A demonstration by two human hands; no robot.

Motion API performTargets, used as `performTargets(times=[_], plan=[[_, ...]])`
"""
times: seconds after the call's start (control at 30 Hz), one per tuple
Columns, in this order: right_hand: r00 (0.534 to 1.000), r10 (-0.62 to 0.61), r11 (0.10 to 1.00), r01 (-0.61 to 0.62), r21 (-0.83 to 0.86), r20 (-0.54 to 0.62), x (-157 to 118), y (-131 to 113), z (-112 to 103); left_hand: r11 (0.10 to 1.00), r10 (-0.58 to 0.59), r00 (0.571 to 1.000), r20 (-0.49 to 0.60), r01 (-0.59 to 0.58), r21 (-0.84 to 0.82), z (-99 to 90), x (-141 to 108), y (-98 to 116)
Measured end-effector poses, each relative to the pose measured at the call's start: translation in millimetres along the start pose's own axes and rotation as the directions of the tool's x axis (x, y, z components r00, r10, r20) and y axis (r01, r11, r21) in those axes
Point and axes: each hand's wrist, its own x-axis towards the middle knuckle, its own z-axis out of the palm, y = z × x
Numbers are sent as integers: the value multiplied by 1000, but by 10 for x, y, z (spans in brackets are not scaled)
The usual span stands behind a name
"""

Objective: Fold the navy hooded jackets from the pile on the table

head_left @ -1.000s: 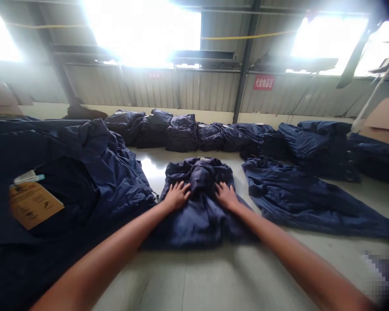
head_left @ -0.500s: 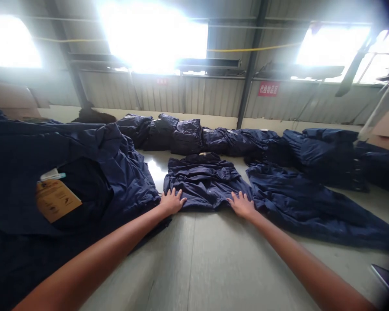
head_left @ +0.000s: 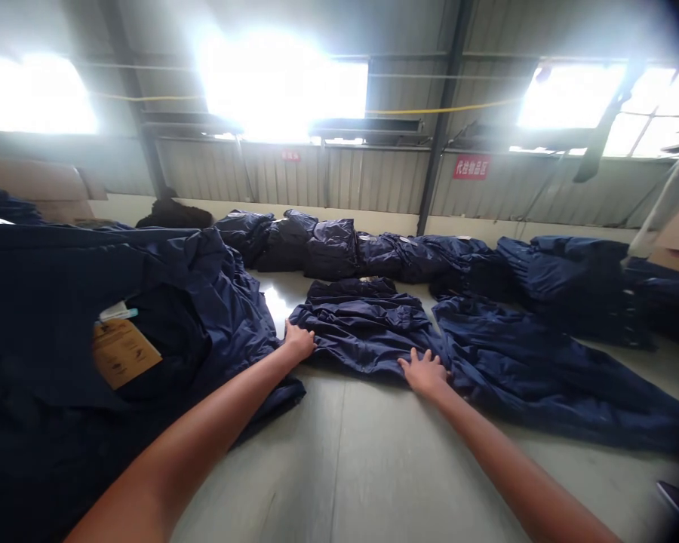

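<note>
A folded navy garment (head_left: 362,332) lies flat on the pale table (head_left: 339,460) in front of me. At its left edge, my left hand (head_left: 300,341) has its fingers curled onto the fabric, closed on that edge. My right hand (head_left: 424,371) rests with spread fingers on the near right corner of the same garment. To the right, touching it, another navy garment (head_left: 509,369) is spread out. On the left lies a large navy garment (head_left: 231,324) with a brown paper tag (head_left: 125,353) on it.
Along the back stands a row of folded navy bundles (head_left: 331,245), with a taller stack (head_left: 580,279) at the right. Cardboard boxes (head_left: 34,181) are at the far left. A dark flat object (head_left: 671,496) lies at the lower right edge.
My left hand has gone from spread fingers to curled ones at the garment's left edge. The garment's near edge now slants down to the right, and the view has tilted up slightly.
</note>
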Motion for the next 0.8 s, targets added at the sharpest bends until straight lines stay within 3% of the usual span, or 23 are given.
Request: performTargets(times=[0.13,0.27,0.37,0.43,0.5,0.57,0.63,0.7,0.8], plan=[[999,-20,996,24,90,-51,-129,24,31,999,-17,999,-49,19,37,-71,-500,252],[973,-224,971,228,72,-56,-342,75,193,1000,7,1000,24,-7,26,-29,-929,479],[979,-193,980,196,43,-60,-486,111,256,999,47,996,79,-49,15,-79,-1110,565],[978,-172,983,178,39,-119,-592,39,223,996,84,993,87,-84,-2,-181,-1218,591],[943,-259,961,273,41,-208,-745,-146,146,992,127,990,65,-126,-25,-311,-1391,567],[854,-429,888,458,35,-295,-957,-431,52,987,158,987,4,-158,-36,-437,-1681,447],[745,-573,786,618,31,-341,-1214,-787,-36,989,145,987,-66,-146,-11,-549,-2091,195],[655,-668,690,723,37,-354,-1483,-1188,-113,996,80,987,-142,-73,55,-653,-2570,-185],[541,-767,561,826,49,-344,-1856,-1837,-221,979,-81,959,-272,128,160,-826,-3253,-856]])
